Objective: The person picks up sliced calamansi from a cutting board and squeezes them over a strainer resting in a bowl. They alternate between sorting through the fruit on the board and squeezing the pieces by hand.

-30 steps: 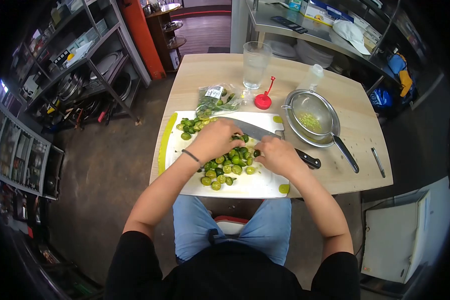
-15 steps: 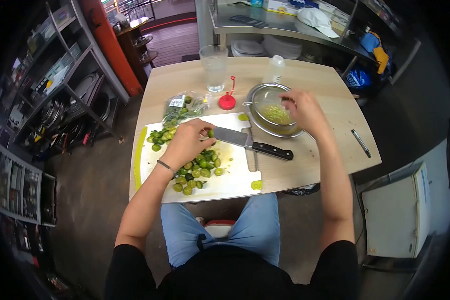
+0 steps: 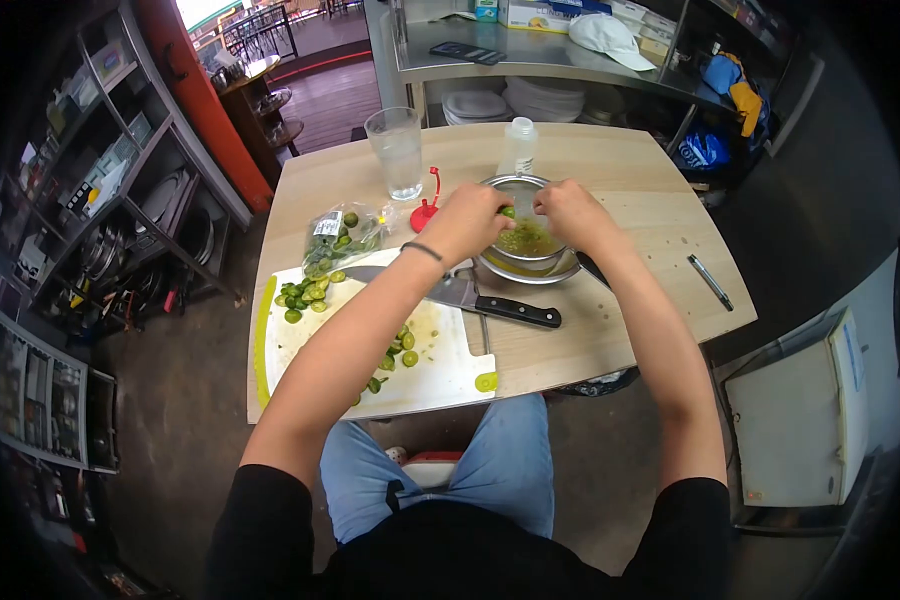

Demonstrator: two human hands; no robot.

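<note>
Head view: the left hand (image 3: 475,220) is grasping a green lime (image 3: 508,212) between its fingertips, and the lime is hanging above the mesh of the sieve (image 3: 522,193). The right hand (image 3: 570,212) is hovering at the sieve's right side, fingers curled inward; cannot tell whether it is gripping anything. Pale green bits (image 3: 526,239) are lying in the mesh; the sieve is resting in a steel bowl (image 3: 530,278), its black handle showing beneath the right wrist. The board (image 3: 445,375) is carrying cut limes (image 3: 410,357), partly hidden by the left forearm. A knife (image 3: 518,311) is lying across the board, its handle reaching past the right edge. Behind the board a bag (image 3: 342,240) of green limes is lying; beyond it a glass (image 3: 395,155) is standing upright. A red cap (image 3: 422,217) is sitting near the left hand, a bottle (image 3: 519,148) is standing behind the bowl, and a pen (image 3: 710,282) is lying well apart at right.
</note>
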